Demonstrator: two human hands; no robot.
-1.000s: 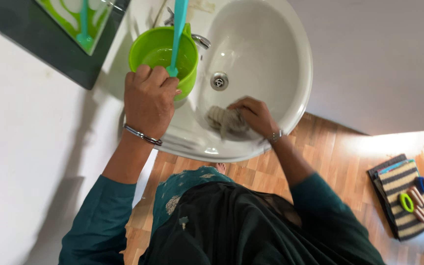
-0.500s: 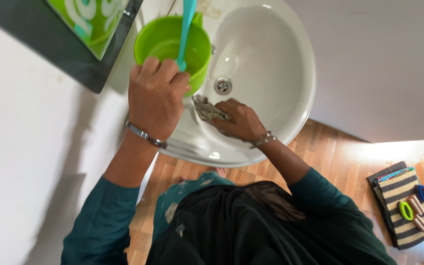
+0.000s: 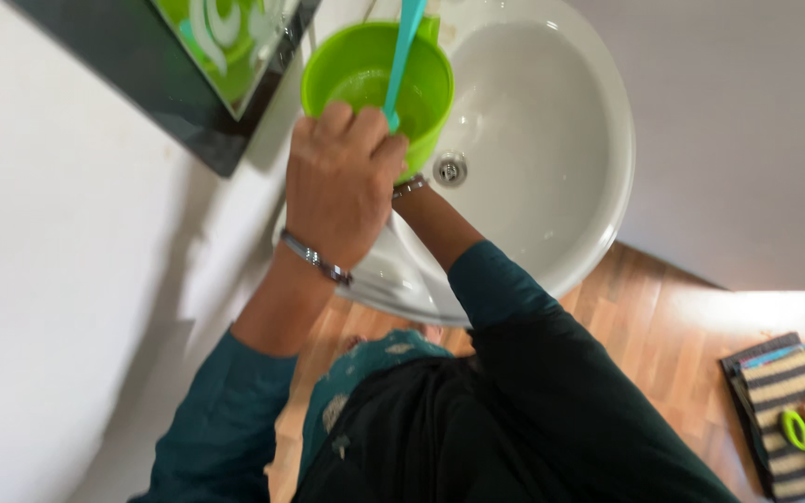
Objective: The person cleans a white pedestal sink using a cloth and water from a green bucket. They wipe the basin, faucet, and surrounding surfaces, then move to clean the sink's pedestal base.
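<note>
Left hand point(image 3: 345, 182) raised over the near rim of a round white ceramic washbasin point(image 3: 561, 158), fingers curled tight around the lower end of a long teal plastic handle point(image 3: 402, 56). Handle rising straight up and away from the fist, crossing the mouth of a bright green plastic mug point(image 3: 375, 79) that sits just beyond the knuckles, touching or nearly touching them. Mug upright, held up above the basin's left side. Metal bangle point(image 3: 317, 259) on the left wrist, below the fist.

Right hand out of sight, tucked beneath the left fist; only its forearm in a dark green sleeve point(image 3: 486, 279) and a wrist bracelet visible, so its grip cannot be told.

Chrome drain point(image 3: 450, 169) just right of the fist, under the mug's edge. Dark-framed mirror point(image 3: 207, 65) up and left of the fist. Far to the lower right, on the wooden floor point(image 3: 663, 326), a striped folded cloth stack point(image 3: 784, 410).
</note>
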